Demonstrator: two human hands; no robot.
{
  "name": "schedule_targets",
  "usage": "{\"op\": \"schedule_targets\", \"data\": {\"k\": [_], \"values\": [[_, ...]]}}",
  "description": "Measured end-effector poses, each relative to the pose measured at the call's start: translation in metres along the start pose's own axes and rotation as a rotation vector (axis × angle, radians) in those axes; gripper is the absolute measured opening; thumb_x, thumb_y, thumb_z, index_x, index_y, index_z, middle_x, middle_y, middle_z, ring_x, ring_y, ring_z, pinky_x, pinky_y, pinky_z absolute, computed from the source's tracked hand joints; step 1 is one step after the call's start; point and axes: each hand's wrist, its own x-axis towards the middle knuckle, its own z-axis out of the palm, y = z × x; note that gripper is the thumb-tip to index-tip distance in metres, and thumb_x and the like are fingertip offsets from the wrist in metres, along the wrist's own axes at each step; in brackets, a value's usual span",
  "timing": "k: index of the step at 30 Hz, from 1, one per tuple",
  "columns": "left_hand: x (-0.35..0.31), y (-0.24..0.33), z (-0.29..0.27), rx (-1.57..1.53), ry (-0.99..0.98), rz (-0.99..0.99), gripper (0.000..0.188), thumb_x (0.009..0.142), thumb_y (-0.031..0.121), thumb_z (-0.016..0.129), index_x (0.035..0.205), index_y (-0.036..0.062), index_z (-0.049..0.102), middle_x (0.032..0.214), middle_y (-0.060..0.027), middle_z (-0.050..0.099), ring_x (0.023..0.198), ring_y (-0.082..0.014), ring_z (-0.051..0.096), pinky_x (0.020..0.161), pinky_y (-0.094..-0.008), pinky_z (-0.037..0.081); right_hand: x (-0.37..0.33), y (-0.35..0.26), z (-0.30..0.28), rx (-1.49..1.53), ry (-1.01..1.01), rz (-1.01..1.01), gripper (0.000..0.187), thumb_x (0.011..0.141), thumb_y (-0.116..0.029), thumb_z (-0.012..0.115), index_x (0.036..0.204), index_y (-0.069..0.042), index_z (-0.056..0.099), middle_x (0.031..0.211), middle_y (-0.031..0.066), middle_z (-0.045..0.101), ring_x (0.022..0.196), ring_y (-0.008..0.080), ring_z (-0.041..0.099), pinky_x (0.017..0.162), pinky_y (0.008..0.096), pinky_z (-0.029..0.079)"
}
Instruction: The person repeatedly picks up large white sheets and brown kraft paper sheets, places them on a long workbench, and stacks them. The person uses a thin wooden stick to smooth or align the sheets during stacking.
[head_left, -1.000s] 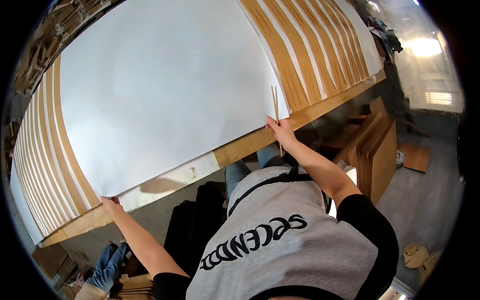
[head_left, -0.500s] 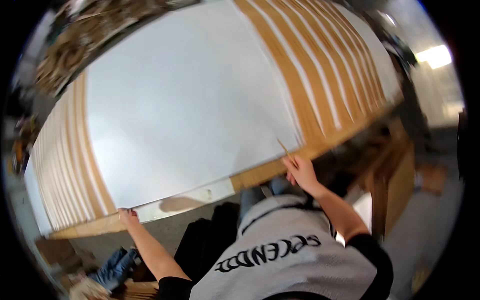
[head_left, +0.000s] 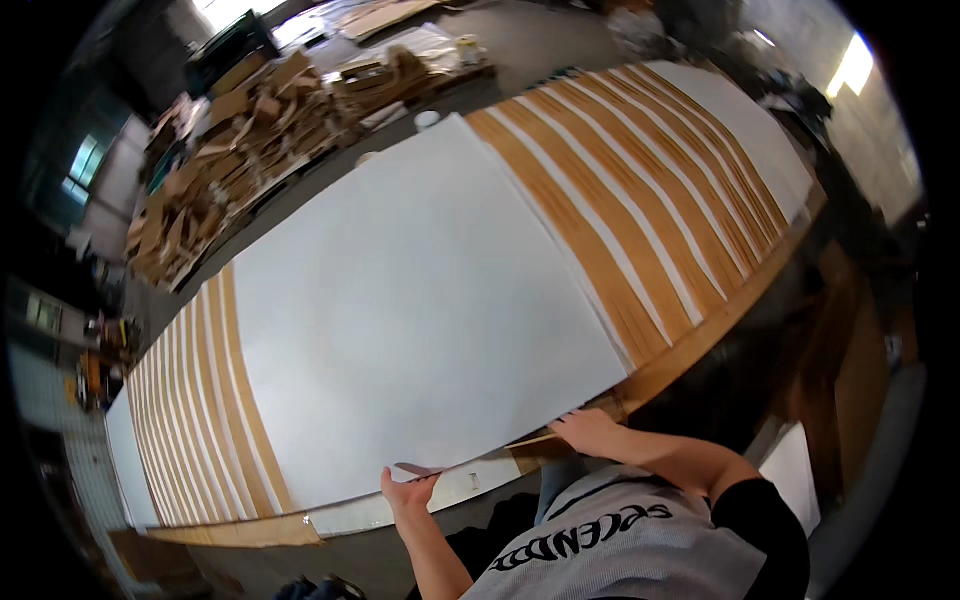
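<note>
A large smooth white sheet (head_left: 420, 330) lies across the long table, its near edge toward me. At that edge is my left hand (head_left: 408, 492), palm turned up, thumb apart from the fingers; a small dark patch shows on the sheet beside its fingertips. Farther right, my right hand (head_left: 588, 432) bears on the near edge, fingers pointing left. A thin yellowish stick (head_left: 532, 440) sticks out from under it toward the left; how the fingers wrap it is partly hidden.
Staggered brown-and-white strips (head_left: 640, 200) fan out on the right, with narrower strips (head_left: 215, 400) on the left. A tan board edge (head_left: 240, 530) runs along the table's front. Beyond the table stands a heap of cardboard scraps (head_left: 240, 130). A white round container (head_left: 427, 120) is behind the far edge.
My left hand has slid right along the near edge and turned palm up. My right hand has lowered the stick from over the sheet to the edge. The view now takes in more background.
</note>
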Motion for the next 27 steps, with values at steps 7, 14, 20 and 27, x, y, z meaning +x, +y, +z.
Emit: {"op": "schedule_targets", "data": {"k": [7, 14, 20, 27], "values": [[0.013, -0.008, -0.013, 0.075, -0.005, 0.114, 0.066, 0.08, 0.044, 0.037, 0.127, 0.0007, 0.02, 0.128, -0.0157, 0.028, 0.118, -0.0316, 0.028, 0.099, -0.0511, 0.019, -0.011, 0.018, 0.029, 0.106, 0.058, 0.019, 0.02, 0.079, -0.015, 0.042, 0.094, -0.006, 0.052, 0.092, 0.0102, 0.056, 0.088, 0.0246, 0.056, 0.067, 0.0374, 0.049], [-0.026, -0.142, 0.004, 0.402, 0.058, 0.214, 0.066, 0.08, 0.042, 0.043, 0.125, -0.0027, 0.023, 0.117, -0.0153, 0.038, 0.103, -0.0294, 0.044, 0.09, -0.0392, 0.039, -0.079, 0.067, -0.021, 0.375, -0.106, -0.004, 0.02, 0.084, -0.027, 0.043, 0.086, -0.008, 0.049, 0.075, 0.0137, 0.058, 0.072, 0.0337, 0.057, 0.057, 0.0442, 0.045], [-0.043, -0.354, 0.016, 0.928, -0.546, -0.08, 0.042, 0.085, 0.041, 0.042, 0.108, 0.0074, 0.047, 0.103, -0.0094, 0.052, 0.092, -0.0235, 0.05, 0.073, -0.0308, 0.044, -0.21, 0.165, -0.031, 0.327, 0.095, 0.271, 0.027, 0.085, -0.033, 0.04, 0.085, -0.008, 0.051, 0.07, 0.0164, 0.058, 0.067, 0.0348, 0.058, 0.055, 0.0459, 0.044], [-0.104, -0.6, 0.078, 1.378, -0.97, -0.469, 0.041, 0.088, 0.041, 0.036, 0.096, 0.0062, 0.054, 0.099, -0.0098, 0.057, 0.093, -0.0226, 0.053, 0.075, -0.031, 0.042, -0.369, 0.26, -0.057, 0.481, 0.284, 0.715, 0.03, 0.086, -0.035, 0.037, 0.086, -0.008, 0.05, 0.071, 0.0151, 0.06, 0.067, 0.0345, 0.058, 0.057, 0.0451, 0.045]]}}
